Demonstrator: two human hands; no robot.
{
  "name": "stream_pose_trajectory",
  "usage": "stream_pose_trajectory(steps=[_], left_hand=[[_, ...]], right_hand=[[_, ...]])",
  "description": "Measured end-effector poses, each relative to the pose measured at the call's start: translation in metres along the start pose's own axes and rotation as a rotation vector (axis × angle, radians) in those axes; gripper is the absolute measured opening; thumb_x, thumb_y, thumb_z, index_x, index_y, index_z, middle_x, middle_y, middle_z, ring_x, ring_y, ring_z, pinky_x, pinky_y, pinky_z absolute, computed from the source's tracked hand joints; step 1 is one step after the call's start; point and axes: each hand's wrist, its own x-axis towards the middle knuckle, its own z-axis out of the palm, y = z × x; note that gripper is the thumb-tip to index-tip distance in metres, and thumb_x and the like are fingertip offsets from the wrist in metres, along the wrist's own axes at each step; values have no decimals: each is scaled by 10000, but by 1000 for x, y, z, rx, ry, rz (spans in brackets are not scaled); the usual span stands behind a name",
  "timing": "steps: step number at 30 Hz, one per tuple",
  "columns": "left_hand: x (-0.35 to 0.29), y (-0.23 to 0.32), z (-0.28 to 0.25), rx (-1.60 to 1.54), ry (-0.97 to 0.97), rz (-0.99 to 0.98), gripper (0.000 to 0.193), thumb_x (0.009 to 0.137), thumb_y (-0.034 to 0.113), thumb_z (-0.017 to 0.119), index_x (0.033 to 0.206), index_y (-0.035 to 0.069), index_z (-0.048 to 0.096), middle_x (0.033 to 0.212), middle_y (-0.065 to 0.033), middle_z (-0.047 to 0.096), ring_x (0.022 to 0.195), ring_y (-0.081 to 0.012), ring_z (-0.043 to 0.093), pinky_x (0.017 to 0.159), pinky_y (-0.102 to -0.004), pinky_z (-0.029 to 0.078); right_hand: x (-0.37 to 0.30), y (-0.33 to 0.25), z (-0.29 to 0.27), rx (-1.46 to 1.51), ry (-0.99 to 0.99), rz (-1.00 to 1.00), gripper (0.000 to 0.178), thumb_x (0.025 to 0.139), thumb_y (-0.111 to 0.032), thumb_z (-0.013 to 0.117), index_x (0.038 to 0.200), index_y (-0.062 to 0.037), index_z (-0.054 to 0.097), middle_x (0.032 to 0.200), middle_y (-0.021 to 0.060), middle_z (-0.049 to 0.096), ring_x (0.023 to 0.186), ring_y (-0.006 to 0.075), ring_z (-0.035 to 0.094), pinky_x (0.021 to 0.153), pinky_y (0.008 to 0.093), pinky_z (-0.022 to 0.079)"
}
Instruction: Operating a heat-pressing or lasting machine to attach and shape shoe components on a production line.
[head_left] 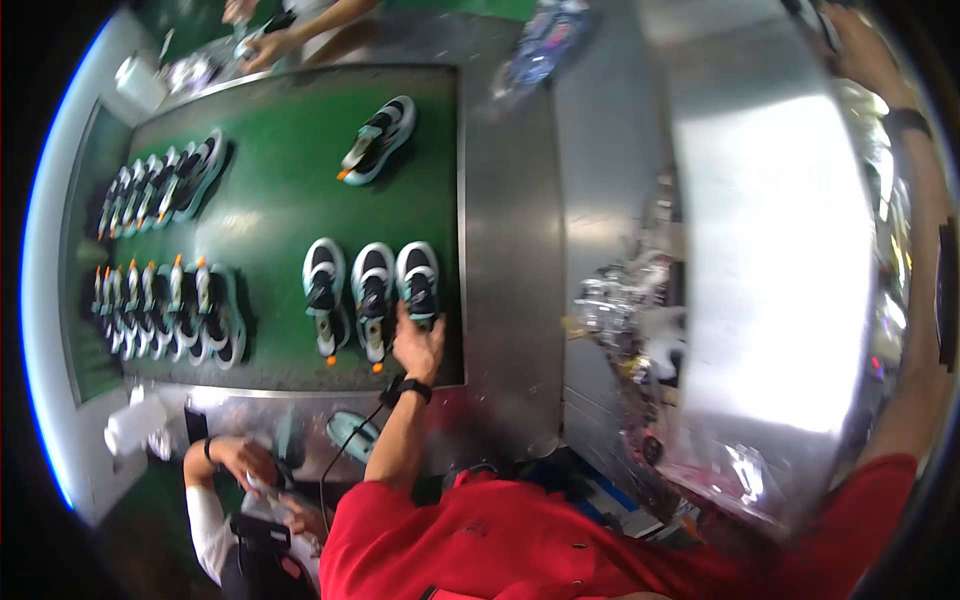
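Observation:
My left hand (420,347), with a black band and cable at its wrist, grips the heel end of a black, white and pale teal sneaker (418,272). That sneaker rests on the green conveyor belt (270,200), at the right end of a short row. Two matching sneakers, one in the middle (373,285) and one on the left (323,280), lie beside it with orange tips toward me. Far up at the right rim, my right hand (865,55) is closed on a dark, pale-edged thing (822,25), partly cut off by the picture's edge.
Another sneaker (380,138) lies farther up the belt; several stand in rows at left. A co-worker's hands (255,465) work at lower left, another person's (265,45) at the far side. Crumpled clear plastic (625,295) lies beside a shiny metal table (770,250).

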Motion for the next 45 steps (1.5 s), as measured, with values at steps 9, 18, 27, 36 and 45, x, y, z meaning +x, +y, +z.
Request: stream_pose_trajectory(steps=[9, 18, 27, 36, 45], left_hand=[[-1, -6, -7, -242, -157, 345, 808, 782, 399, 753, 1397, 14, 398, 1250, -256, 561, 1142, -420, 548, 982, -458, 423], [-199, 129, -102, -508, -1281, 590, 602, 903, 290, 683, 1319, -92, 475, 1288, -223, 573, 1175, -294, 559, 1005, -392, 427], [-449, 241, -122, -1058, -1977, 693, 674, 904, 418, 655, 1348, -39, 434, 1253, -151, 568, 1110, -242, 585, 973, -409, 463], [-672, 111, -119, -382, -2524, 536, 483, 985, 312, 520, 1347, -2, 455, 1302, -146, 557, 1170, -265, 573, 1004, -401, 460], [-897, -32, -117, 652, -2728, 829, 551, 1009, 464, 457, 1335, 21, 493, 1286, -60, 571, 1054, -163, 583, 900, -321, 465]], right_hand=[[-195, -8, -13, 397, 248, 267, 173, 593, -187, 671, 679, -40, 640, 675, 228, 602, 675, 406, 611, 624, 476, 477], [-491, -46, -82, 496, 754, 585, 492, 641, -292, 738, 1038, -18, 641, 866, 160, 621, 838, 350, 602, 772, 457, 499], [-735, -234, -148, 886, 739, 1161, 602, 661, -331, 781, 1150, -29, 600, 842, 175, 633, 769, 314, 609, 699, 405, 489], [-949, -425, -179, 1285, 911, 1979, 699, 691, -274, 783, 1291, -34, 516, 1033, 124, 665, 998, 220, 615, 868, 342, 493], [-1131, -586, -234, 489, 1080, 2672, 609, 677, -83, 771, 1246, -6, 569, 1092, 72, 637, 1016, 128, 578, 950, 284, 446]])
